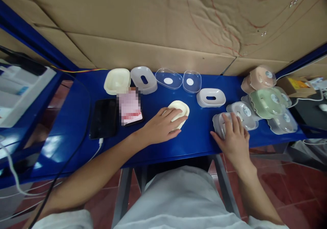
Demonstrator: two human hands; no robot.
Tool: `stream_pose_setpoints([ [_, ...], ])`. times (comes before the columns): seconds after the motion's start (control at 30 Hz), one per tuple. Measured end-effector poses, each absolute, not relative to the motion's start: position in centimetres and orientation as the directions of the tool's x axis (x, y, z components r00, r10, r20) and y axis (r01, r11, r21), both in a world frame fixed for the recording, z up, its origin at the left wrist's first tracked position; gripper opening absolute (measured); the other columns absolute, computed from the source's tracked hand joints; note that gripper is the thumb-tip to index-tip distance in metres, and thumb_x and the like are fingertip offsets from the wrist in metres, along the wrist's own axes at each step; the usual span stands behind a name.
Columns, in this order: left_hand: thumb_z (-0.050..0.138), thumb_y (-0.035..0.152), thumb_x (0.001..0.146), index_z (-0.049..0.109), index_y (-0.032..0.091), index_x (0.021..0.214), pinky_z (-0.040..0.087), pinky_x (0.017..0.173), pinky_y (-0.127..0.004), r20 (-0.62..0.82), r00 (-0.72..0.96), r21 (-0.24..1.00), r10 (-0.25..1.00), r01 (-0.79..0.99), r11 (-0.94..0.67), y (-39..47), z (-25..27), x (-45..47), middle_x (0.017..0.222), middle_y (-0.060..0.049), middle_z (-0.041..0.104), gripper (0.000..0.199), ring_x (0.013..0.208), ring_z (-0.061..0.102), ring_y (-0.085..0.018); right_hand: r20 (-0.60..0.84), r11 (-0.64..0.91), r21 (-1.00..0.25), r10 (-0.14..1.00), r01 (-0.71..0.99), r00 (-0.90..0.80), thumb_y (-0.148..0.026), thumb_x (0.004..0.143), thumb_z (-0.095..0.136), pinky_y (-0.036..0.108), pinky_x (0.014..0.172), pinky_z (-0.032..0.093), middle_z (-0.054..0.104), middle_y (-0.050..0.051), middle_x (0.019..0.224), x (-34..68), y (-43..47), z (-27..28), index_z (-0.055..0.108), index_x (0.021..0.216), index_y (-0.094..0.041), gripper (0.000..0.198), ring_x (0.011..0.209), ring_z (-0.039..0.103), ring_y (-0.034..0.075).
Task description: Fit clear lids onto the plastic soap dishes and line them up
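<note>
My left hand point(166, 125) lies over a cream oval dish point(184, 109) on the blue table, its fingers across the top and its thumb at the near edge. Part of the dish is hidden under the fingers. At the table's right, my right hand point(233, 137) is closed around a grey soap box with a clear lid point(219, 125), thumb on the near left side and fingers over the lid. Just behind that box stands another grey box point(244, 111) with a clear lid and a round label.
Along the back stand a cream box point(117, 81), a white slotted box point(144, 80) and two clear lids point(168, 79). A white slotted tray point(211, 98) sits mid-right. Stacked lidded boxes point(269, 101) fill the right end. Phones point(103, 118) and a cable lie left.
</note>
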State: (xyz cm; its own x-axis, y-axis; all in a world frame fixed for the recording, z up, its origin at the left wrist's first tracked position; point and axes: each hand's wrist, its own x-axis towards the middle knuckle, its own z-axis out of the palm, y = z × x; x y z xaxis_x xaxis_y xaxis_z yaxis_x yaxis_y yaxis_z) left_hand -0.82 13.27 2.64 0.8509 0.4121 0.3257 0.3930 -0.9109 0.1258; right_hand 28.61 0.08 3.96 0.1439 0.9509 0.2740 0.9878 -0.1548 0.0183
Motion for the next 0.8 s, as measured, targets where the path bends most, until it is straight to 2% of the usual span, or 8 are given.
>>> stream_pose_setpoints([
  [0.17, 0.056, 0.03, 0.11, 0.062, 0.016, 0.149, 0.048, 0.111, -0.05, 0.341, 0.851, 0.122, 0.399, 0.381, -0.916, 13.2, 2.6, -0.8, 0.147, -0.017, 0.064, 0.042, 0.136, 0.06, -0.036, 0.278, 0.078, -0.038, 0.958, 0.996, -0.064, -0.036, 0.105, 0.063, 0.062, 0.111, 0.051, 0.047, 0.016, 0.17, 27.9, -0.5, 4.1, 0.048, 0.158, -0.028, 0.056, 0.154, 0.047, 0.041],
  [0.3, 0.058, 0.029, 0.109, 0.065, 0.016, 0.143, 0.048, 0.11, -0.049, 0.334, 0.854, 0.136, 0.399, 0.376, -0.917, 13.2, 2.6, -0.7, 0.144, -0.016, 0.067, 0.038, 0.135, 0.061, -0.034, 0.444, 0.216, -0.136, 0.886, 0.967, -0.136, -0.044, 0.101, 0.069, 0.058, 0.122, 0.044, 0.048, 0.016, 0.168, 30.8, 3.3, 6.8, 0.049, 0.155, -0.029, 0.06, 0.154, 0.047, 0.037],
  [0.37, 0.057, 0.027, 0.108, 0.067, 0.016, 0.137, 0.045, 0.112, -0.051, 0.333, 0.855, 0.143, 0.397, 0.37, -0.918, 13.2, 2.6, -0.7, 0.138, -0.015, 0.071, 0.033, 0.133, 0.063, -0.033, 0.508, 0.173, -0.128, 0.857, 0.977, -0.086, -0.05, 0.097, 0.073, 0.059, 0.125, 0.038, 0.046, 0.019, 0.167, 33.3, 7.4, 8.4, 0.045, 0.157, -0.025, 0.071, 0.155, 0.044, 0.037],
  [0.4, 0.056, 0.025, 0.107, 0.068, 0.016, 0.134, 0.043, 0.115, -0.054, 0.339, 0.851, 0.153, 0.4, 0.37, -0.917, 13.2, 2.5, -0.7, 0.134, -0.014, 0.073, 0.031, 0.131, 0.064, -0.033, 0.479, 0.098, -0.107, 0.877, 0.989, -0.036, -0.048, 0.095, 0.074, 0.059, 0.126, 0.035, 0.045, 0.02, 0.167, 34.6, 9.8, 9.1, 0.047, 0.156, -0.023, 0.071, 0.156, 0.042, 0.038],
  [0.5, 0.054, 0.017, 0.104, 0.07, 0.017, 0.129, 0.03, 0.124, -0.062, 0.369, 0.829, 0.195, 0.421, 0.374, -0.907, 13.4, 2.3, -0.9, 0.127, -0.011, 0.077, 0.03, 0.126, 0.067, -0.03, 0.115, -0.143, -0.043, 0.982, 0.989, 0.147, -0.034, 0.093, 0.078, 0.054, 0.117, 0.039, 0.054, 0.024, 0.158, 37.6, 17.2, 10.2, 0.05, 0.155, -0.015, 0.07, 0.148, 0.046, 0.039],
  [0.57, 0.053, 0.013, 0.102, 0.071, 0.018, 0.128, 0.028, 0.126, -0.062, 0.373, 0.826, 0.2, 0.423, 0.373, -0.906, 13.6, 2.1, -1.0, 0.126, -0.01, 0.078, 0.031, 0.126, 0.067, -0.028, 0.005, -0.171, -0.026, 0.985, 0.985, 0.171, -0.032, 0.091, 0.08, 0.055, 0.111, 0.041, 0.058, 0.029, 0.152, 38.5, 20.8, 10.1, 0.052, 0.154, -0.01, 0.072, 0.14, 0.051, 0.041],
  [0.7, 0.053, 0.007, 0.101, 0.07, 0.016, 0.128, 0.041, 0.116, -0.051, 0.312, 0.847, 0.143, 0.429, 0.405, -0.903, 14.1, 2.0, -1.5, 0.129, -0.012, 0.077, 0.034, 0.126, 0.068, -0.028, 0.007, -0.177, -0.006, 0.984, 0.984, 0.177, -0.044, 0.105, 0.063, 0.067, 0.112, 0.033, 0.05, 0.035, 0.158, 37.8, 22.7, 9.8, 0.05, 0.156, -0.005, 0.065, 0.145, 0.045, 0.047],
  [0.8, 0.049, 0.002, 0.1, 0.071, 0.015, 0.127, 0.047, 0.107, -0.046, 0.29, 0.827, 0.106, 0.482, 0.473, -0.875, 14.1, 2.2, -1.6, 0.125, -0.011, 0.078, 0.037, 0.119, 0.071, -0.027, 0.05, -0.153, 0.037, 0.987, 0.988, 0.151, -0.045, 0.112, 0.044, 0.071, 0.117, 0.028, 0.052, 0.032, 0.159, 35.8, 20.1, 10.1, 0.053, 0.155, -0.005, 0.059, 0.148, 0.045, 0.048],
])
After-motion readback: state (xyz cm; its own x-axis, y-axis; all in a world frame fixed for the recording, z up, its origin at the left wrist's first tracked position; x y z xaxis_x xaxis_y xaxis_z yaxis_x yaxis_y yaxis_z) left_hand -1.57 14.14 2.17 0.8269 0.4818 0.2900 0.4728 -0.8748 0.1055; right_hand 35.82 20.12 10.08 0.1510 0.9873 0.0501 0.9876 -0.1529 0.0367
